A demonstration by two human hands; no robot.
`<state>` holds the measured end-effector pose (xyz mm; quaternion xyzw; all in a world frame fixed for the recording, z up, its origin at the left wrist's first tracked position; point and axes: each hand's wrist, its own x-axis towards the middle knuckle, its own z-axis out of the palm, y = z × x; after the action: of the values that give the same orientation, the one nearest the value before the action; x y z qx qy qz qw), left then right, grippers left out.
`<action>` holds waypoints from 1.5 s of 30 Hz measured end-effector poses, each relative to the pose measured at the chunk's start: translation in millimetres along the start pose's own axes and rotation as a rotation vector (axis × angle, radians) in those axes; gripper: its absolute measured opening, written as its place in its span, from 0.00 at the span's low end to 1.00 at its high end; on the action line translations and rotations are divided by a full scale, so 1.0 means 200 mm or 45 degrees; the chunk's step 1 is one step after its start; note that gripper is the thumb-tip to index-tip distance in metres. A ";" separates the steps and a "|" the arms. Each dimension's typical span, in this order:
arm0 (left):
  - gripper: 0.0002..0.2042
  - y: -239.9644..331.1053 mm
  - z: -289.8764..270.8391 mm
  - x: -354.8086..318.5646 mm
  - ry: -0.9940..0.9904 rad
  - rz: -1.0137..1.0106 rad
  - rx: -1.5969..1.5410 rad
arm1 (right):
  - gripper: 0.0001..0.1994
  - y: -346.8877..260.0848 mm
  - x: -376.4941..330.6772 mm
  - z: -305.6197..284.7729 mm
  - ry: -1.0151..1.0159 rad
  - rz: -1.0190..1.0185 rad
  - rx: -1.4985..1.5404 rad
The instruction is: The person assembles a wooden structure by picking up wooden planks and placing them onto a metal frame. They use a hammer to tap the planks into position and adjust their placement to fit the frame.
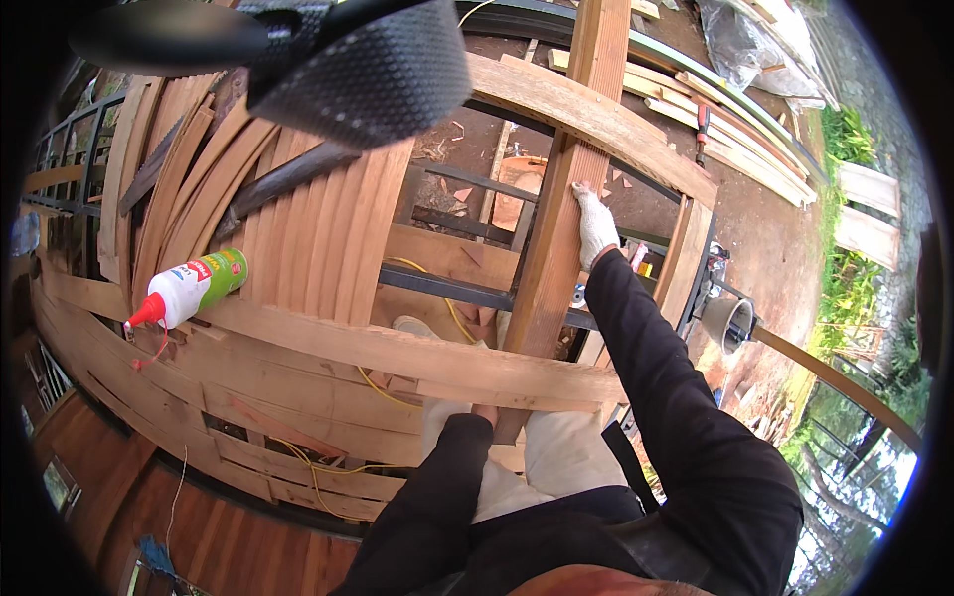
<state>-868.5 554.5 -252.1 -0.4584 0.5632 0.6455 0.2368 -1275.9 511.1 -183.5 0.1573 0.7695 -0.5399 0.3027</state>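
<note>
Right grip [597, 224], gloved, on edge of wooden beam [553, 260], 2 o'clock, fingers slightly bent; closed or not, can't tell. Left grip [485, 410] mostly behind front rail [397, 351], 6 o'clock, state unclear. Beam runs from 1 o'clock toward centre, open gap on its 9 o'clock side. Dirt ground [760, 248], greenery [844, 316] at 3.

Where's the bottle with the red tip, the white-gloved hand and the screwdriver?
Bottle [195, 289]: head view, middle of its body.
Right hand [596, 221]: head view, on its gloved back.
Screwdriver [704, 120]: head view, on its red handle.
</note>
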 end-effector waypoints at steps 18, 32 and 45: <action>0.24 -0.11 -0.11 -0.16 0.469 -0.199 -0.249 | 0.41 -0.01 0.04 0.02 0.132 -0.312 -0.453; 0.16 -1.43 -0.71 -0.76 0.505 -0.345 -0.724 | 0.21 0.11 -0.77 -0.16 0.101 -0.774 -1.185; 0.18 -2.56 -1.76 -1.93 0.835 -1.020 -1.136 | 0.22 0.72 -2.56 0.99 -0.934 -1.019 -1.462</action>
<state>-152.3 433.4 -162.1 -0.8571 0.0729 0.5061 0.0629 -742.2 423.5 -9.3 -0.5005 0.7770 -0.1434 0.3538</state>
